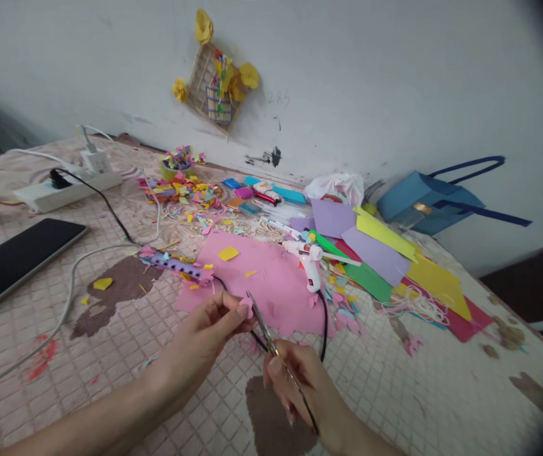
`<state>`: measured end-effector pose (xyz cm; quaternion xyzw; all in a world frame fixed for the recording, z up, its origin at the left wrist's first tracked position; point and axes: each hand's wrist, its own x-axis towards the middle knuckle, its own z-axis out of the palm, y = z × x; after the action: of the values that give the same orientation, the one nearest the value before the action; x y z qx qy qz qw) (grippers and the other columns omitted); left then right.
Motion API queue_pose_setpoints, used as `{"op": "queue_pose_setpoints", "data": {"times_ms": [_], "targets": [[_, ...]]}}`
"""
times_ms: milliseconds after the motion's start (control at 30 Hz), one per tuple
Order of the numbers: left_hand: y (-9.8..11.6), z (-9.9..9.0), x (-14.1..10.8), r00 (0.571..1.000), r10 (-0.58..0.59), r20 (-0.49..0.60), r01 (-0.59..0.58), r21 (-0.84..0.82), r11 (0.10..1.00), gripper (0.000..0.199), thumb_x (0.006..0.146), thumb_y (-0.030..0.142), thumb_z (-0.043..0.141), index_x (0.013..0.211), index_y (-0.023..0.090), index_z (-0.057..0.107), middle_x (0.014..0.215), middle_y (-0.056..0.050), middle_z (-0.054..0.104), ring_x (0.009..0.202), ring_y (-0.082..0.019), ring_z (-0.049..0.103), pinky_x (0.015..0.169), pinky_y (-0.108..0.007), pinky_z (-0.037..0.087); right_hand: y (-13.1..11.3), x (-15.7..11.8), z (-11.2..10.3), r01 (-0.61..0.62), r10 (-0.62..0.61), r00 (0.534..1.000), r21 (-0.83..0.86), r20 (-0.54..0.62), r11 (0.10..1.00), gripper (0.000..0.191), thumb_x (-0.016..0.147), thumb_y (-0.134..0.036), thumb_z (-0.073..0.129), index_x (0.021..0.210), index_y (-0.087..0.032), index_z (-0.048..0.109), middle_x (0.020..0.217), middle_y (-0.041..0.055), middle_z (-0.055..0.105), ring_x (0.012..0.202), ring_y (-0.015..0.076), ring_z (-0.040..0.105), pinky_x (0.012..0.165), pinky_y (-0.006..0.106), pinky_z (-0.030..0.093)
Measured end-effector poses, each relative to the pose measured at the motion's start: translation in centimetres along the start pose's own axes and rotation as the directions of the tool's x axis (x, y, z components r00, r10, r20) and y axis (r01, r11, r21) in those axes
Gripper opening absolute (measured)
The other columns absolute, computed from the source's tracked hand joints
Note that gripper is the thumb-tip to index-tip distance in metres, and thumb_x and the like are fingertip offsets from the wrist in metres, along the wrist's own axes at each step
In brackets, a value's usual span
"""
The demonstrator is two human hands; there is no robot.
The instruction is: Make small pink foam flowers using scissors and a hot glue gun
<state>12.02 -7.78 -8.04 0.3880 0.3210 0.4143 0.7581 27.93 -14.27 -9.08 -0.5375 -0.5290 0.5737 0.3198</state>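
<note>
Between the thumb and fingers of my left hand [221, 323] is a small pink paper piece [247, 307]. My right hand [300, 380] is closed around a pair of scissors [264, 329], whose blades point up and left and reach the paper's right edge. Whether the blades touch the paper I cannot tell. Beneath and beyond both hands lies a large pink sheet [271, 266]. A white glue gun [308, 259] rests on that sheet, its black cord running down past my right hand. Left of the sheet is a purple dotted strip [181, 265] with pink paper bits at its ends.
A phone [24, 259] and a white power strip [67, 190] with cables lie on the left. Paper scraps [190, 193] are heaped at the back by a small bowl [176, 170]. Coloured sheets [376, 247], white string [414, 307] and a blue bag [428, 202] are on the right.
</note>
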Motion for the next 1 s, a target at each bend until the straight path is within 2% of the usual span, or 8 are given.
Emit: {"op": "queue_pose_setpoints", "data": {"times_ms": [167, 333, 567, 833, 1000], "targets": [[0.0, 0.3, 0.0, 1.0, 0.012, -0.026, -0.013, -0.034, 0.999, 0.016, 0.084, 0.024, 0.057, 0.071, 0.017, 0.058, 0.073, 0.001, 0.055, 0.075, -0.013, 0.048, 0.077, -0.028, 0.039, -0.6, 0.1, 0.3, 0.024, -0.024, 1.0, -0.003, -0.02, 1.0, 0.054, 0.076, -0.07, 0.042, 0.064, -0.017, 0.043, 0.046, -0.0085, 0.032, 0.035, 0.0041, 0.03, 0.034, 0.016, 0.026], [-0.2, 0.4, -0.1, 0.999, 0.015, -0.04, -0.018, -0.061, 0.998, 0.016, 0.085, 0.024, 0.056, 0.071, 0.017, 0.058, 0.073, 0.002, 0.055, 0.075, -0.013, 0.048, 0.078, -0.029, 0.039, -0.4, 0.2, 0.6, -0.027, 0.027, 0.999, -0.012, -0.043, 1.0, 0.053, 0.076, -0.071, 0.041, 0.064, -0.018, 0.041, 0.044, -0.0089, 0.032, 0.035, 0.0046, 0.029, 0.033, 0.016, 0.029], [-0.2, 0.6, -0.3, 0.998, 0.016, -0.053, -0.02, -0.062, 0.998, 0.016, 0.086, 0.023, 0.055, 0.07, 0.017, 0.057, 0.072, 0.002, 0.054, 0.074, -0.013, 0.047, 0.077, -0.028, 0.039, -0.5, 0.3, 0.6, -0.012, 0.01, 0.999, -0.041, -0.047, 0.999, 0.054, 0.076, -0.071, 0.039, 0.062, -0.019, 0.04, 0.043, -0.0086, 0.033, 0.033, 0.0046, 0.03, 0.033, 0.017, 0.029], [-0.3, 0.1, 0.0, 0.999, 0.037, -0.006, -0.037, -0.035, 0.999, 0.015, 0.085, 0.024, 0.056, 0.072, 0.017, 0.057, 0.074, 0.001, 0.056, 0.075, -0.013, 0.048, 0.077, -0.028, 0.039, -0.9, 0.0, 0.0, -0.002, 0.002, 1.0, -0.026, -0.013, 1.0, 0.054, 0.077, -0.07, 0.04, 0.064, -0.018, 0.041, 0.045, -0.0083, 0.033, 0.037, 0.0046, 0.03, 0.036, 0.017, 0.025], [0.0, 0.1, -0.1, 1.0, 0.014, 0.024, -0.013, -0.005, 1.0, 0.017, 0.084, 0.026, 0.058, 0.07, 0.017, 0.057, 0.075, 0.0, 0.057, 0.077, -0.014, 0.05, 0.077, -0.029, 0.039, -1.0, -0.4, -0.7, -0.015, 0.014, 1.0, -0.097, -0.01, 0.995, 0.057, 0.075, -0.073, 0.039, 0.062, -0.017, 0.043, 0.043, -0.0078, 0.033, 0.035, 0.0047, 0.031, 0.035, 0.017, 0.024]]}}
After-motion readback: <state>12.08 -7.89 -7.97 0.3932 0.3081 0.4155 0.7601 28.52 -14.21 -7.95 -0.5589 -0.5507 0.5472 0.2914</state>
